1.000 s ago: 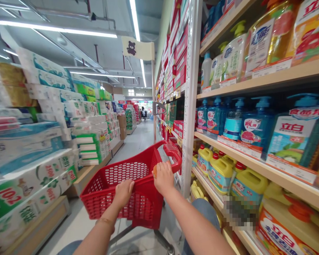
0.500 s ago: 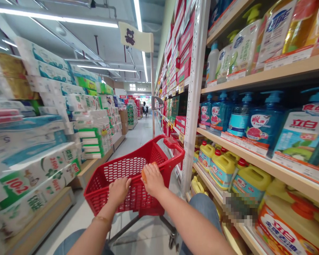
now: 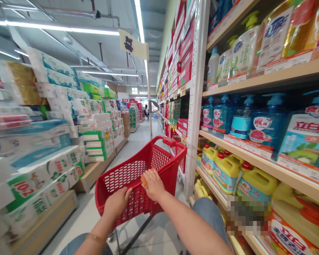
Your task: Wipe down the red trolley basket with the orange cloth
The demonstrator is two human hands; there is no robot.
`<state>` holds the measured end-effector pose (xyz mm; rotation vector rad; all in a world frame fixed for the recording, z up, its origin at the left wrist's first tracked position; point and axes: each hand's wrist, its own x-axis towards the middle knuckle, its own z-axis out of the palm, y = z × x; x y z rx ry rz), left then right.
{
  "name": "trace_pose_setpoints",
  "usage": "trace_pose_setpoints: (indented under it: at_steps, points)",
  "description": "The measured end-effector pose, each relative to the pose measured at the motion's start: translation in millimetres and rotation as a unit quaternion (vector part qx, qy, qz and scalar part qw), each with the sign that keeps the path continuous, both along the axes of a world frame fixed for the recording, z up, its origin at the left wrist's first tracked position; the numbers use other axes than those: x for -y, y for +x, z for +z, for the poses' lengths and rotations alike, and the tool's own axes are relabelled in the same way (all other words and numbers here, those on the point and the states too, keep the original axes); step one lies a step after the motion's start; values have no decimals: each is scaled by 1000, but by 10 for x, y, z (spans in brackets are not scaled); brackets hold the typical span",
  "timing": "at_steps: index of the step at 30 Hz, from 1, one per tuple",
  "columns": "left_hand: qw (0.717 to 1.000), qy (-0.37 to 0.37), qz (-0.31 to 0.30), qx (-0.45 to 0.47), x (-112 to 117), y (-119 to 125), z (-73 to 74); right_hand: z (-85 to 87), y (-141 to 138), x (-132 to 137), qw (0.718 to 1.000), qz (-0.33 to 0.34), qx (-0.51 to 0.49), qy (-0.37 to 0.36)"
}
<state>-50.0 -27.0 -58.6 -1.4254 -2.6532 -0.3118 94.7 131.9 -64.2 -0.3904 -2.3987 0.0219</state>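
Observation:
A small red plastic shopping cart (image 3: 138, 203) with perforated sides stands in front of me, turned at an angle in the aisle. My left hand (image 3: 117, 202) is curled over its near rim, the thumb raised and the other fingers mostly hidden inside the basket. On the same rim, further right, my right hand (image 3: 153, 186) presses down with its fingers closed over a small orange cloth (image 3: 145, 181). Most of that cloth is covered by the hand. A thin pole with a cream bear flag (image 3: 134, 44) rises behind the cart.
Shelves on my right hold blue pump bottles (image 3: 267, 120) and yellow detergent jugs (image 3: 225, 171), close to my right knee (image 3: 208, 212). Stacked tissue packs (image 3: 46, 180) line the left side on a low wooden platform (image 3: 55, 219). A person (image 3: 146, 111) is far down the aisle.
The cart has swung round, its left end shifting right. Both hands have moved with the rim, the right one slightly lower. My left thumb stands higher.

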Motion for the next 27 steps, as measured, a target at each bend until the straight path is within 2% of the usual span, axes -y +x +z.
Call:
trace_pose_setpoints:
  at_steps: [2, 4, 7, 10, 13, 16, 19, 21, 24, 27]
  points:
    - [999, -29, 11, 33, 78, -80, -20, 5, 42, -66, 1000, -8, -2, -4]
    - [998, -52, 21, 32, 145, -131, -65, 25, 54, -112, 998, -49, -13, -25]
    - [999, -44, -6, 8, 167, -63, -141, 18, 5, -17, 994, -90, -13, -65]
    - [999, -16, -48, 4, 146, 54, -188, -35, -31, 181, 998, -15, 21, -59]
    - [994, 13, -103, 13, 180, 9, -244, -43, -12, 226, 996, 48, 48, -64]
    - [989, 73, -127, -30, 225, -138, -361, 13, -8, 135, 991, 21, 53, -121]
    - [984, 126, -98, -80, 185, -167, -504, 14, -45, 152, 988, -17, 42, -149]
    - [981, 141, -78, -105, 127, -103, -568, -39, -48, 247, 990, -2, 30, -140]
    - [980, 137, -95, -106, 87, -34, -570, -120, 24, 342, 991, 53, 25, -117]
    - [980, 119, -139, -71, 130, -119, -502, -120, 119, 249, 992, 51, 20, -113]
